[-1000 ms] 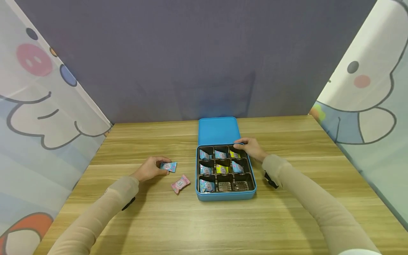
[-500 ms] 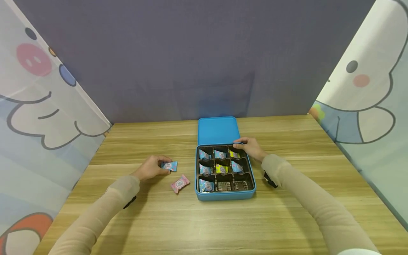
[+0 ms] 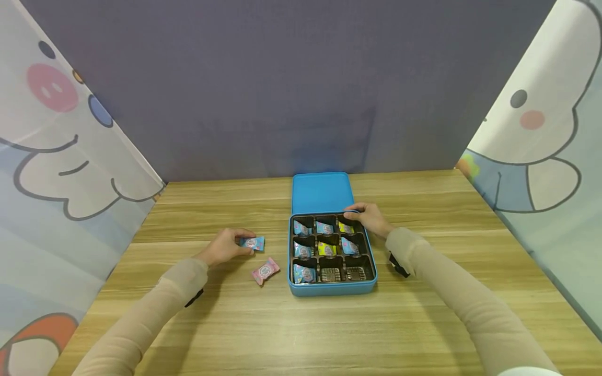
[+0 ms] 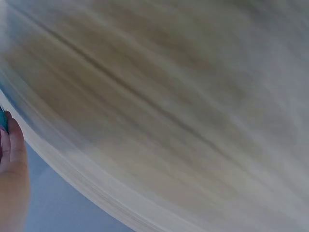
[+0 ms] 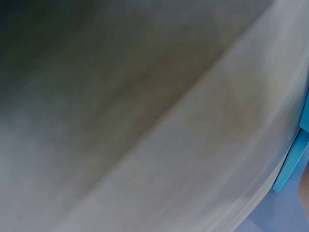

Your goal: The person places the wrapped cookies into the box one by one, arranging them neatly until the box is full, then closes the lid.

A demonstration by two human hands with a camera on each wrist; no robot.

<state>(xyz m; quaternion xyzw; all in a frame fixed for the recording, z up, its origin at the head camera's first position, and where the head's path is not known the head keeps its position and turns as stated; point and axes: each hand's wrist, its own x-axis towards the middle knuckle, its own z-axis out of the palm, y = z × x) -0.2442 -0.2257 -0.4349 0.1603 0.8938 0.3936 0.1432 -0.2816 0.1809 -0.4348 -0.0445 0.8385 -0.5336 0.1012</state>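
My left hand point(image 3: 224, 246) pinches a blue wrapped candy point(image 3: 255, 243) between thumb and fingers, left of the box. In the left wrist view, my left hand point(image 4: 13, 159) shows only at the left border. A pink wrapped candy point(image 3: 265, 271) lies on the table between that hand and the blue box point(image 3: 331, 289). My right hand point(image 3: 373, 218) grips the box's back right corner, thumb on the rim. The box's black insert has a grid of compartments holding blue candies and yellow candies point(image 3: 326, 249). Bare patterned floor shows in the front middle and front right compartments.
The box's blue lid point(image 3: 322, 193) lies folded back behind it, near the dark backdrop point(image 3: 301, 104). A wood-grain table point(image 3: 301, 334) extends around the box. Cartoon-printed curtains point(image 3: 70, 172) hang at both sides.
My left hand has shifted slightly to the right and back with the blue candy in its fingers. My right hand stays at the box corner, and the pink candy has not moved.
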